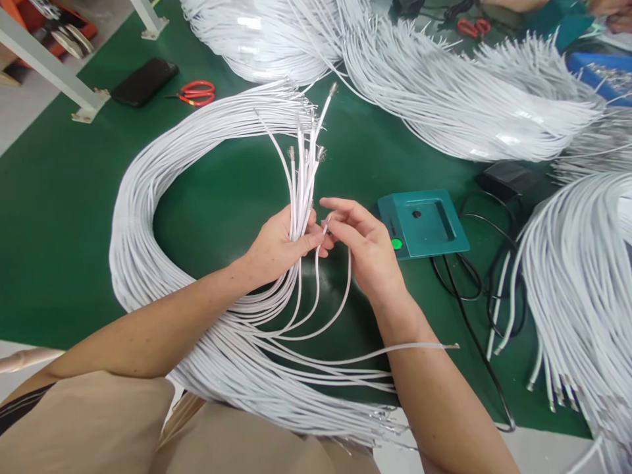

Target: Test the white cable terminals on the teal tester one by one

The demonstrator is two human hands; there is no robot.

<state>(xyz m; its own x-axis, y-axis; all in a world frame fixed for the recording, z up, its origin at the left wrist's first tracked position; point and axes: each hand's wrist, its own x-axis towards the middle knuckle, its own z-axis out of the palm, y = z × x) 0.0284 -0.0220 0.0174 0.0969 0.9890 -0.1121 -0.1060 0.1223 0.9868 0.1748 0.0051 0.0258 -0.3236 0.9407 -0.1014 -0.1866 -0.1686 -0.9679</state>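
Observation:
My left hand (281, 243) is closed around several white cables (302, 187), whose stripped, frayed metal ends point up and away from me. Close beside it, my right hand (363, 240) pinches the end of one white cable (324, 230) between thumb and fingers; the left fingertips sit near that same end. Another thin cable (348, 276) rises to my right hand, its tip hidden behind the fingers. These strands come from a large curved bundle of white cables (143, 191) on the green table. One loose cable (424, 345) lies across my right forearm.
A teal device with a green button (422, 224) stands right of my hands, black cords (459, 296) beside it. More white cable bundles (469, 99) lie behind and at right (582, 276). Red-handled scissors (197, 93) and a black phone (145, 81) lie far left. Another person's hand (617, 13) shows top right.

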